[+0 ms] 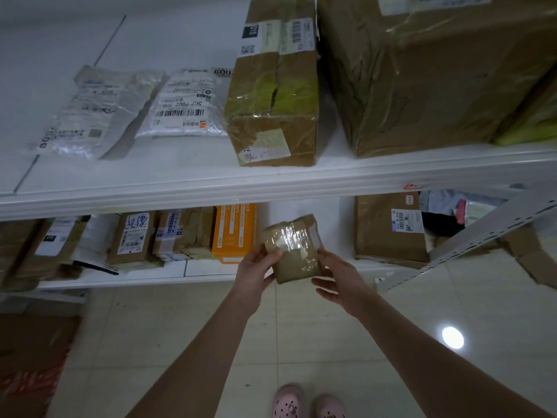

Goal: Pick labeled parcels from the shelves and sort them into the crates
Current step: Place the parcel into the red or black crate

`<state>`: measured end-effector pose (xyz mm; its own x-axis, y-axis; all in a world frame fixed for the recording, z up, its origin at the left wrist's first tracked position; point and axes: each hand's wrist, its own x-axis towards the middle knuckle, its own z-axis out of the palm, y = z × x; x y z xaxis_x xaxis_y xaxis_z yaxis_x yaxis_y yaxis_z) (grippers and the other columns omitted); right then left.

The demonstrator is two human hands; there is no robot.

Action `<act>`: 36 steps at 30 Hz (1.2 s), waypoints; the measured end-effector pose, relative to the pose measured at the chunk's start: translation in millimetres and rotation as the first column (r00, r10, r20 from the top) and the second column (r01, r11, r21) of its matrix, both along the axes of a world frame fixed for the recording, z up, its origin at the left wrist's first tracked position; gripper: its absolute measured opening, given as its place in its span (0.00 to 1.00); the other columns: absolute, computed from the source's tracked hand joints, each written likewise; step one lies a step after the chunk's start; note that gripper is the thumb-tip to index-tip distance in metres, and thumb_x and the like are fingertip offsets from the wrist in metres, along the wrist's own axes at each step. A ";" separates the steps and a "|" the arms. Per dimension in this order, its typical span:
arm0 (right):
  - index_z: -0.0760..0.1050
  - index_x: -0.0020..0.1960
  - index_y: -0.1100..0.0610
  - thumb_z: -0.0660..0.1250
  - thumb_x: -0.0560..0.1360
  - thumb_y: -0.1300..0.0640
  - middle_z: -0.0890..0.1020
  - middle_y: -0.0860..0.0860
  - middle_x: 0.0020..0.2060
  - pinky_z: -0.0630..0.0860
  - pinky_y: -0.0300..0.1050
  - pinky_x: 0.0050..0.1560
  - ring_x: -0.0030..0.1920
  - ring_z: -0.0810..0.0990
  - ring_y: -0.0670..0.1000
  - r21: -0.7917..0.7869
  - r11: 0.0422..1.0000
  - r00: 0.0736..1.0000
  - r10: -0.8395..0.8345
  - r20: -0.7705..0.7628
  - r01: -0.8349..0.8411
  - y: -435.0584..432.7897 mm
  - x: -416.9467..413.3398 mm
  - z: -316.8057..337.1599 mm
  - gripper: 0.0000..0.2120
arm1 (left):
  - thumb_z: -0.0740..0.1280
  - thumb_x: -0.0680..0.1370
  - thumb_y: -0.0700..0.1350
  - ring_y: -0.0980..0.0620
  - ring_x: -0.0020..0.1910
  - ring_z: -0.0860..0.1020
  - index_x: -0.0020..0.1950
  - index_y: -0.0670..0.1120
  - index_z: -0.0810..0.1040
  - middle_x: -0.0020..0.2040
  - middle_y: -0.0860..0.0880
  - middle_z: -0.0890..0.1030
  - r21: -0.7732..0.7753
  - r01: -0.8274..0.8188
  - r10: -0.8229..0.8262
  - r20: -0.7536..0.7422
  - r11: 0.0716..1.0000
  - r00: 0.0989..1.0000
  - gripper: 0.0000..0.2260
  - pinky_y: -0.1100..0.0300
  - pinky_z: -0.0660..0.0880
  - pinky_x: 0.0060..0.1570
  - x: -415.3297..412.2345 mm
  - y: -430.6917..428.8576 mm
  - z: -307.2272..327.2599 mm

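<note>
Now, from the head camera, looking down at white metal shelving, both arms reach forward to the middle of the frame. Between the hands is a small brown parcel (294,250) wrapped in shiny clear tape, held in the air in front of the lower shelf (135,279) and touching no shelf. The left hand (254,267) grips its left edge with thumb and fingers. The right hand (337,276) holds the right side, with the thumb at the edge and the fingers reaching under the lower corner.

To the left of the parcel, on the lower shelf, stands an orange box (233,233), with a row of brown labelled boxes further left. Across the top of the frame, the upper shelf (180,182) carries two white mailer bags (184,104) at the upper left, a taped cardboard box (272,95) at centre and a large cardboard box (437,70) at the upper right. Pale floor tiles (301,342) and a pair of pink shoes (289,402) fill the bottom.

The step in hand appears to be the pick: the parcel is off the shelf and seems tilted up for inspection. Any label on it is too blurred to read. No crate is in view, so the next move likely calls for finding the label, then turning away from the shelving to carry the parcel to its matching crate.
</note>
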<state>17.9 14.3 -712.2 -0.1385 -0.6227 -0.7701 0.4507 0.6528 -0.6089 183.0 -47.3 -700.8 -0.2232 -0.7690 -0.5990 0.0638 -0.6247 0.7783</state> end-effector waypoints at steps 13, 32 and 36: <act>0.64 0.72 0.53 0.73 0.72 0.52 0.70 0.54 0.62 0.72 0.41 0.52 0.64 0.70 0.54 -0.061 0.959 0.855 0.216 -0.471 -0.276 -12.2 -7.4 12.3 0.33 | 0.65 0.78 0.37 0.48 0.59 0.76 0.64 0.48 0.76 0.58 0.47 0.80 -0.047 -0.030 0.029 -0.025 0.998 0.999 0.15 0.52 0.76 0.53 17.7 7.5 -6.1; 0.72 0.67 0.47 0.58 0.71 0.74 0.82 0.50 0.44 0.74 0.44 0.39 0.45 0.78 0.50 0.081 0.995 0.991 0.075 -0.114 -0.066 -4.5 6.7 7.5 0.32 | 0.67 0.78 0.48 0.50 0.58 0.78 0.72 0.54 0.70 0.60 0.50 0.81 0.082 0.140 -0.156 0.239 0.987 0.958 0.22 0.57 0.75 0.40 14.4 15.1 -9.1; 0.70 0.70 0.46 0.59 0.71 0.75 0.83 0.52 0.48 0.75 0.43 0.39 0.45 0.79 0.50 0.030 0.996 0.988 0.083 -0.126 -0.080 -6.2 10.8 10.0 0.35 | 0.67 0.79 0.46 0.50 0.56 0.80 0.71 0.54 0.70 0.60 0.51 0.81 0.056 0.120 -0.130 0.236 0.991 0.963 0.21 0.58 0.76 0.40 18.1 18.0 -8.1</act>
